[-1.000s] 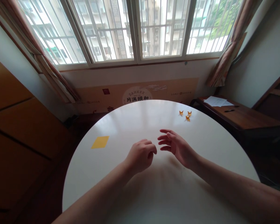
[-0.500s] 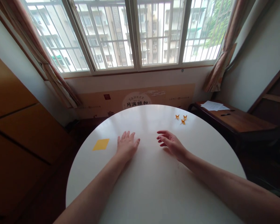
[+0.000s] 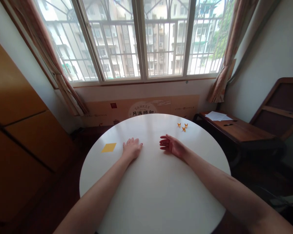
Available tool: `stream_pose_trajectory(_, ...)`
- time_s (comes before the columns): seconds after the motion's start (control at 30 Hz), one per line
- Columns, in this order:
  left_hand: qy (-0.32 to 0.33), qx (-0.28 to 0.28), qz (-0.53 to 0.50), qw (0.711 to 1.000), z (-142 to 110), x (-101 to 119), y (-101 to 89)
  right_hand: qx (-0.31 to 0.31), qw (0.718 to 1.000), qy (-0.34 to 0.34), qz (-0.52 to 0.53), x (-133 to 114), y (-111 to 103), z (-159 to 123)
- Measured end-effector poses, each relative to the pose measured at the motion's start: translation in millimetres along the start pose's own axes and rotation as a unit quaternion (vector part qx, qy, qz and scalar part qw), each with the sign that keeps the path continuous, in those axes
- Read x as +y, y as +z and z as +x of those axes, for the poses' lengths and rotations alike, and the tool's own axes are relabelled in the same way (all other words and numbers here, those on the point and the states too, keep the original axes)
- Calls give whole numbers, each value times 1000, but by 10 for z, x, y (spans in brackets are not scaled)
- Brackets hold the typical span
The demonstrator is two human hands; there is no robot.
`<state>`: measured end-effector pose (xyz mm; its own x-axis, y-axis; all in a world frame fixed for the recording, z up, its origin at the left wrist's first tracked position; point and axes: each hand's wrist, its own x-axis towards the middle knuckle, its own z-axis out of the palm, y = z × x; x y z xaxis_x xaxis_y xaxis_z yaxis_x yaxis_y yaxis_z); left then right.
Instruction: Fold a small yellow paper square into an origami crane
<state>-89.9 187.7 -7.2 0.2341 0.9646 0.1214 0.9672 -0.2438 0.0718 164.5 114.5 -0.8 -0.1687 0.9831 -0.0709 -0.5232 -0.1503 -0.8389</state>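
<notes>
My left hand [image 3: 132,149] lies palm down on the white round table [image 3: 158,195], fingers spread, holding nothing. Left of it, a flat yellow square of paper [image 3: 109,147] rests on the tabletop, apart from the fingers. My right hand [image 3: 173,146] is turned on its side with the palm facing left. Its fingers are loosely curved and apart, with nothing between them. Beyond it, toward the back right of the table, stand three small orange folded paper birds [image 3: 184,129], grouped closely together.
A wooden chair or bench [image 3: 246,130] at the right bears white paper sheets [image 3: 218,116] and a small dark object [image 3: 228,125]. A barred window [image 3: 163,48] with curtains [image 3: 219,84] lies behind the table. Wooden cabinet doors [image 3: 26,143] stand at the left.
My view has tilted up and drawn back, so the table looks smaller. The right hand has turned, its palm now facing more to the left. The paper and birds keep their places.
</notes>
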Motion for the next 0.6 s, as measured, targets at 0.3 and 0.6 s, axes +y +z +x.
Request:
stream_pose_trajectory(0.3,1,41,14,999,13,36,-16,-46,995,15,82,-31,-136,5)
stream_pose_trajectory(0.6,3,76,-4,997,13,16,-28,-37,991,50,120,-56,-216,87)
